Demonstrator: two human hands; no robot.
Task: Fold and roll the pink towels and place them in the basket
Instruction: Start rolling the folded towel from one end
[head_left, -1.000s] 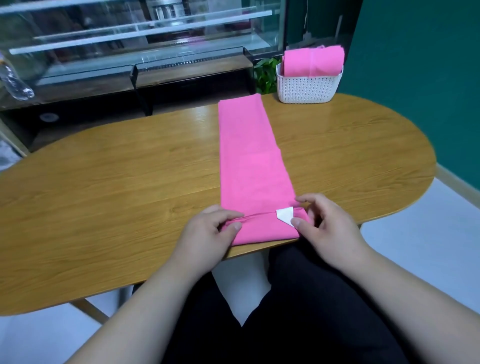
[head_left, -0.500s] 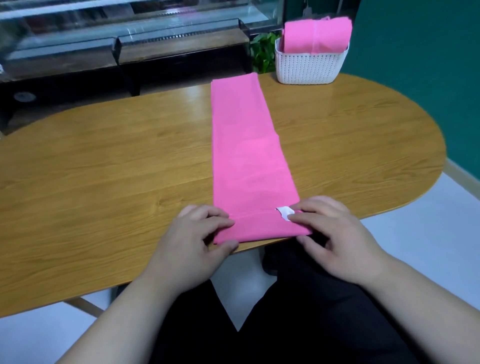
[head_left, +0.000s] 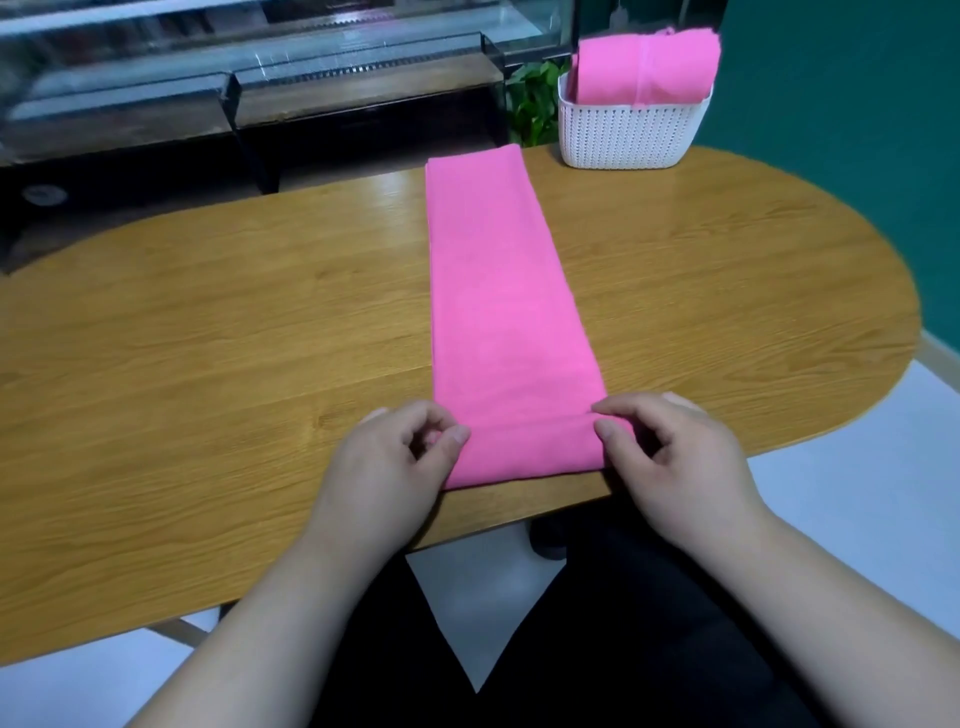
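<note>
A pink towel (head_left: 498, 291) lies folded into a long narrow strip across the wooden table (head_left: 234, 338), running from the near edge toward the far edge. Its near end is turned over into a short first roll. My left hand (head_left: 395, 462) pinches the roll's left end between thumb and curled fingers. My right hand (head_left: 670, 457) pinches the right end the same way. A white woven basket (head_left: 628, 130) stands at the table's far right, with a rolled pink towel (head_left: 647, 65) sticking out of its top.
Behind the table runs a dark glass display counter (head_left: 249, 88). A green plant (head_left: 535, 98) shows left of the basket. A teal wall (head_left: 841, 130) stands to the right. My dark-trousered legs are below the near table edge.
The near end of the towel has been rolled forward, and the white label at its right corner is now covered. Both hands shifted slightly away from me with the roll.
</note>
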